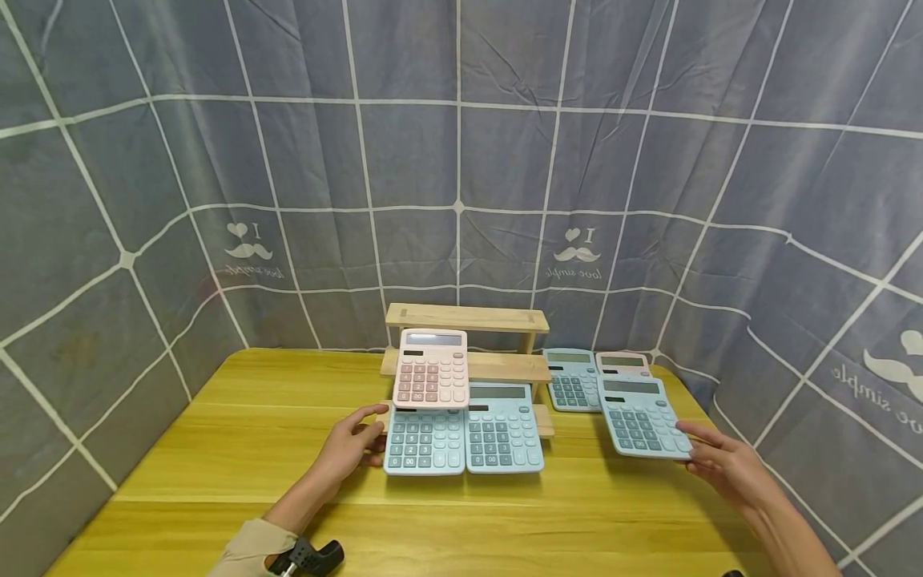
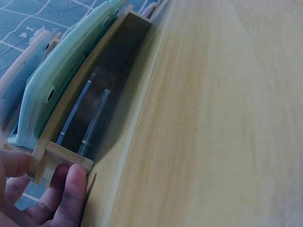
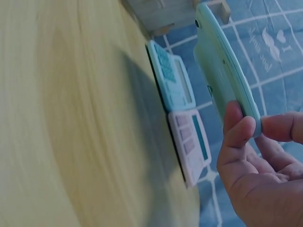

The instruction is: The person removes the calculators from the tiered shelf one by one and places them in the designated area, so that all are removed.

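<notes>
My right hand [image 1: 731, 473] pinches a light blue calculator [image 1: 642, 417] by its lower right corner. In the right wrist view this calculator [image 3: 227, 71] is seen edge-on, raised off the table and tilted. My left hand [image 1: 349, 445] holds the left end of the lowest step of a small wooden tiered rack [image 1: 469, 318]; its fingers curl about the end piece in the left wrist view. Two blue calculators, a left one [image 1: 425, 445] and a right one [image 1: 503, 433], lean side by side on that step. Above them a pink calculator [image 1: 433, 369] stands on the middle step.
Right of the rack, another blue calculator [image 1: 570, 377] and a pink calculator [image 1: 623, 362] lie on the yellow wooden table [image 1: 288, 401], the pink one partly hidden behind the held calculator. A grey checked curtain [image 1: 411, 160] surrounds the table's back and sides.
</notes>
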Demonstrator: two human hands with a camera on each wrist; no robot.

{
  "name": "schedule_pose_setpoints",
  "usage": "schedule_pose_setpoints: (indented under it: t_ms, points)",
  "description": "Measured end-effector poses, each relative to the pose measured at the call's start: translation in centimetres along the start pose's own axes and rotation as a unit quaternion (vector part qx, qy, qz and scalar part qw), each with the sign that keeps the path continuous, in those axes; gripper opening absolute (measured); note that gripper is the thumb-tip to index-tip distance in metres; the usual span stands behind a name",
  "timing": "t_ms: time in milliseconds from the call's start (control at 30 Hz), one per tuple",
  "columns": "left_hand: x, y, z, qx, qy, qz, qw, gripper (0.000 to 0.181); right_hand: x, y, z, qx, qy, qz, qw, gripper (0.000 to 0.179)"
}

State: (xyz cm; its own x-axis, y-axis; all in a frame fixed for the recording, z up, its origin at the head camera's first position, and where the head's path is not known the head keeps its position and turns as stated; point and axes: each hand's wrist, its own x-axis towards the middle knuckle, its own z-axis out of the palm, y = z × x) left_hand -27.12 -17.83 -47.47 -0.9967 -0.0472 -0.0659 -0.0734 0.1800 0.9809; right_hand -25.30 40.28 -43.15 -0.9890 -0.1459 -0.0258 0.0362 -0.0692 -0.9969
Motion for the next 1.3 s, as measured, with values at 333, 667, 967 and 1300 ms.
schedule_pose_setpoints:
  t_ms: [333, 667, 967, 1300]
  points:
    - [-0.1, 0.0, 0.0, -0.005, -0.002, 0.001, 1.0000, 0.039, 0.0, 1.3, -1.9, 0.004, -0.014, 0.021, 0.9997, 0.050]
    - [-0.2, 0.0, 0.0, -0.008, -0.003, -0.001, 1.0000, 0.039, 0.0, 2.8, -3.8, -0.020, 0.018, 0.063, 0.9976, 0.050]
    - [-0.1, 0.0, 0.1, -0.009, -0.001, -0.001, 1.0000, 0.038, -0.1, 3.5, -4.7, 0.002, 0.039, 0.082, 0.9958, 0.049]
    - [-0.2, 0.1, 0.0, -0.009, -0.001, 0.000, 1.0000, 0.038, 0.2, 3.5, -5.4, -0.009, 0.045, 0.112, 0.9926, 0.045]
